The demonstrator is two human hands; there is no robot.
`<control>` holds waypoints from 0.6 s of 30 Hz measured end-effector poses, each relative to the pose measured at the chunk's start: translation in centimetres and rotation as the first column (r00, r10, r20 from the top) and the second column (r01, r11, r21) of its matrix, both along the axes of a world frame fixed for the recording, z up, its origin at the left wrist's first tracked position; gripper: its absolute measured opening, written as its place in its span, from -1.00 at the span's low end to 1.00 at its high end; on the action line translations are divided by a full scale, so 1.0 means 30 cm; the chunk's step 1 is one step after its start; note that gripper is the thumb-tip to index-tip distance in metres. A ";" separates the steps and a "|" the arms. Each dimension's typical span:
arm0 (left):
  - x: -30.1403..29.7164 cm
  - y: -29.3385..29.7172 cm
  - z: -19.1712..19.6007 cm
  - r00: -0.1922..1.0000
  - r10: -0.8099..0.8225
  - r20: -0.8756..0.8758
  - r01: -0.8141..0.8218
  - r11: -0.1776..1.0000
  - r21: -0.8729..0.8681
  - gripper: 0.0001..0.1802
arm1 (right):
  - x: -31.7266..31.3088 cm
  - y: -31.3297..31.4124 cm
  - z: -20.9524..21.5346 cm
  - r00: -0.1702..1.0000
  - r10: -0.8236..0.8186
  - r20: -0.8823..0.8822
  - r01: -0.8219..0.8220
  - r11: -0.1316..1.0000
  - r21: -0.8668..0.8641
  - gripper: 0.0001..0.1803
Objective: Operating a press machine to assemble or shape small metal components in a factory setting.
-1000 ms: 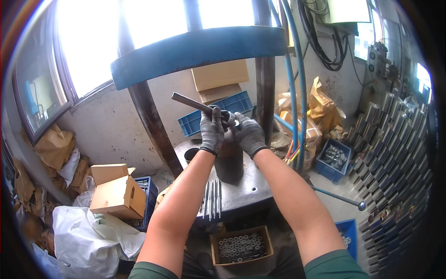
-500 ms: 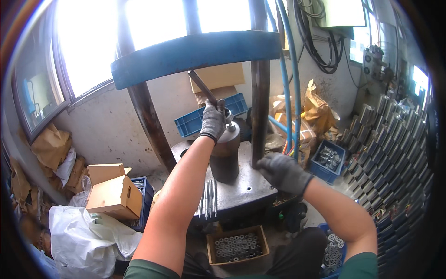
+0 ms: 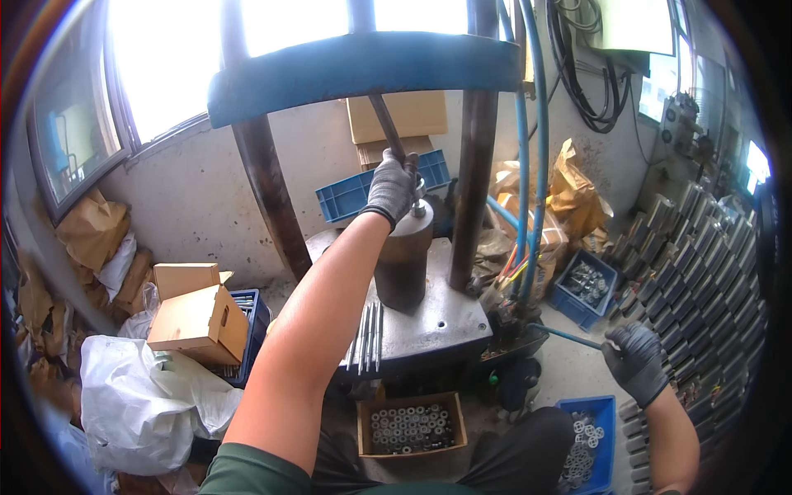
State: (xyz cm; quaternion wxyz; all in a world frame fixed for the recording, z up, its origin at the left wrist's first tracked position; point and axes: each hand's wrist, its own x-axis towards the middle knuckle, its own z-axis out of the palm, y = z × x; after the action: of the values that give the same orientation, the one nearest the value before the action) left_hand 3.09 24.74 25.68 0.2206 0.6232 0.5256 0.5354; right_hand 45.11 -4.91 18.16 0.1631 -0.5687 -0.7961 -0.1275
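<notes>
1. Left hand, gloved, closed around a dark rod above the cylinder die, centre of the press plate: pinch risk.
2. Right hand, gloved, loosely curled at the lever, near right; unintended actuation possible.

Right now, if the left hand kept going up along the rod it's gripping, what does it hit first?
Most likely the blue crossbeam of the press. The left hand grips a dark rod slanting up and left, whose top end disappears behind that beam. Depth is unclear, so the rod may pass behind the beam rather than into it.
</notes>
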 end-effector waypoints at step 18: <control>0.001 0.078 0.025 0.975 0.047 -0.217 -0.046 0.999 0.006 -0.54 | -0.074 0.442 0.177 0.995 -0.074 -0.071 0.094 0.936 0.338 -0.87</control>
State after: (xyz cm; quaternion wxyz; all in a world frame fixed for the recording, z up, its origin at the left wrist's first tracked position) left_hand 3.12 27.08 26.43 0.1488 0.6657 0.5607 0.4694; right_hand 42.90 8.35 23.46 0.2764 -0.5685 -0.7320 -0.2540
